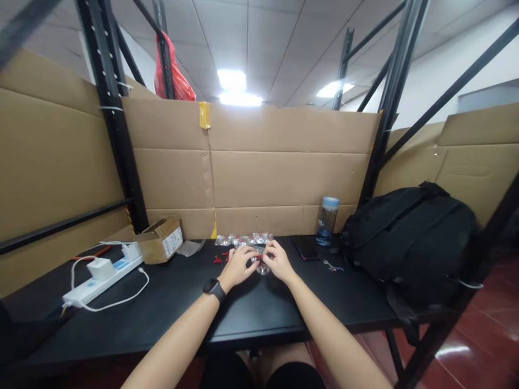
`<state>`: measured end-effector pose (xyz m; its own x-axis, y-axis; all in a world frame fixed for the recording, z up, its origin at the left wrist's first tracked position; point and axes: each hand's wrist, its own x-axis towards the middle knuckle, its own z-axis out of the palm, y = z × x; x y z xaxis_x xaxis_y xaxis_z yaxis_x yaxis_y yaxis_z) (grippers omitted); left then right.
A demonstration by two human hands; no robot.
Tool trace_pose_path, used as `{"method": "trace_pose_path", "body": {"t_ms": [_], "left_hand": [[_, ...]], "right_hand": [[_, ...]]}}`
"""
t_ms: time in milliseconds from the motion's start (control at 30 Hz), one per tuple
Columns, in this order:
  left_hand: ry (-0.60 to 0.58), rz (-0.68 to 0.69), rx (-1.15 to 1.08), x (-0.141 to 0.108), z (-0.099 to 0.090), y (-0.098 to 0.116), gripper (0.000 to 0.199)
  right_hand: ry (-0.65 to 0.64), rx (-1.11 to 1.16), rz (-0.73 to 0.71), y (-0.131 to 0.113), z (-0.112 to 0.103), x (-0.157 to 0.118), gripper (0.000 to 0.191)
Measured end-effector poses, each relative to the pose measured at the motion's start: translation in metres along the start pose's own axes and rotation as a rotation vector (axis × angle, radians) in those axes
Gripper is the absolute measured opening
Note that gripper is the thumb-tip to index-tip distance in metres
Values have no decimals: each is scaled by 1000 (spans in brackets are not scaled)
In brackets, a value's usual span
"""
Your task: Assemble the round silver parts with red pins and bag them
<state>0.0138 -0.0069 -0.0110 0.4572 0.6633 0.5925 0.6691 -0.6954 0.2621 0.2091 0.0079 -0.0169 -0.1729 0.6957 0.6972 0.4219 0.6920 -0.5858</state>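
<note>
At the middle of the black table, my left hand and my right hand meet over a small clear, shiny round item with a red part at its top. Both hands have their fingers closed around this item, and its exact kind is too small to tell. Small red pieces lie just left of my left hand. Behind the hands, several clear packets with shiny contents and red spots sit in a row. A dark watch is on my left wrist.
To the left stand an open cardboard box and a white power strip with cables. A water bottle, a phone, a small keyring-like item and a black backpack are to the right. Cardboard panels wall the back.
</note>
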Motion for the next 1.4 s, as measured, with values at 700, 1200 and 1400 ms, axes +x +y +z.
{"method": "trace_pose_path", "body": {"t_ms": [700, 1200, 1400], "left_hand": [[-204, 185, 270, 2, 23, -1, 20], [-175, 137, 375, 2, 24, -12, 19], [-73, 44, 198, 3, 8, 1, 18]], "right_hand": [[-127, 19, 377, 38, -48, 2, 9], [-553, -125, 291, 41, -61, -6, 24], [-493, -99, 389, 32, -63, -7, 17]]}}
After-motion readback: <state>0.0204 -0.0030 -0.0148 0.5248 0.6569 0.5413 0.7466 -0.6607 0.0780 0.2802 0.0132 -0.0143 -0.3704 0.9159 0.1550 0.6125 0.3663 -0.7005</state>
